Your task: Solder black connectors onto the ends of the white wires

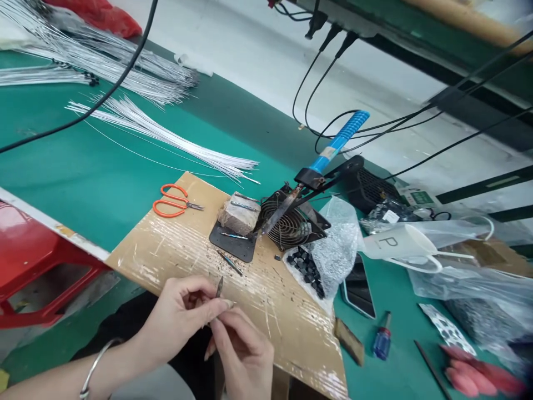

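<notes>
While my left hand point(179, 319) pinches a small dark metal pin point(219, 287) between thumb and fingertips, my right hand point(244, 353) closes its fingers on the pin's lower end, both grips clamped just above the near edge of the cardboard sheet point(166, 250). Farther up the sheet lie orange scissors point(172, 203), and a blue-handled soldering iron point(328, 155) rests over a small fan point(289, 225).

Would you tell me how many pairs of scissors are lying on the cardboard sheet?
1. The orange-handled scissors lie near the far left corner of the cardboard sheet, beyond both hands; others could be hidden under the bags at right.
</notes>
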`<state>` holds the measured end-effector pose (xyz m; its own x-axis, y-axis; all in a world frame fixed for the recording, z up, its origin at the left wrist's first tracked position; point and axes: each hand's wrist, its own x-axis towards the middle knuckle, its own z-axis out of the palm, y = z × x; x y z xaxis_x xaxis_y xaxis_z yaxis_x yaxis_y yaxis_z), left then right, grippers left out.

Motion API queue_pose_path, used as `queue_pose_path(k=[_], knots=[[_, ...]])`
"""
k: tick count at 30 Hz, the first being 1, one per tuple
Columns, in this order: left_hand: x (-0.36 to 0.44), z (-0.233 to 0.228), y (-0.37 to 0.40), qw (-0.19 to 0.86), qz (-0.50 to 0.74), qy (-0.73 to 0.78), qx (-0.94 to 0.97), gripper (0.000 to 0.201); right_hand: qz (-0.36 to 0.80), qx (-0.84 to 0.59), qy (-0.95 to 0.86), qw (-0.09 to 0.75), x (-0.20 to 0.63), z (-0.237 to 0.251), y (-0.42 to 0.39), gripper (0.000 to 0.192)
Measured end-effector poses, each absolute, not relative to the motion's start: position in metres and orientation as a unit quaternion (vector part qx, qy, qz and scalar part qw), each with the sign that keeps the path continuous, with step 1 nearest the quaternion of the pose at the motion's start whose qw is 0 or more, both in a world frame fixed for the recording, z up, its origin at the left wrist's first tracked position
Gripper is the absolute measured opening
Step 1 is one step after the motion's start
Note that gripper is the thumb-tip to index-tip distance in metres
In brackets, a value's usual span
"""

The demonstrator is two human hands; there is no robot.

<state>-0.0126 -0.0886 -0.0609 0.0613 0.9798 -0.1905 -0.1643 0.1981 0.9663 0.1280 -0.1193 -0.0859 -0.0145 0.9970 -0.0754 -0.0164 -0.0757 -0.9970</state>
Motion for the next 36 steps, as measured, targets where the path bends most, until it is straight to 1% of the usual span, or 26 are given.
queue_pose_path(k=[6, 11, 18, 28, 36], knots=[[-0.014, -0.064, -0.09, 0.597, 0.476, 0.496, 0.413, 0.034, 0.492, -0.524, -0.522, 0.46, 0.128, -0.093, -0.121, 0.018], [-0.015, -0.063, -0.092, 0.611, 0.467, 0.475, 0.428, 0.033, 0.468, -0.518, -0.527, 0.485, 0.127, -0.094, -0.122, 0.014], [-0.019, -0.065, -0.091, 0.607, 0.443, 0.457, 0.476, 0.042, 0.471, -0.509, -0.502, 0.517, 0.125, -0.098, -0.124, 0.009], [-0.024, -0.065, -0.094, 0.61, 0.425, 0.443, 0.501, 0.045, 0.474, -0.512, -0.494, 0.519, 0.123, -0.091, -0.123, 0.009], [-0.027, -0.069, -0.096, 0.58, 0.449, 0.429, 0.528, 0.041, 0.465, -0.508, -0.509, 0.516, 0.123, -0.092, -0.122, 0.01]])
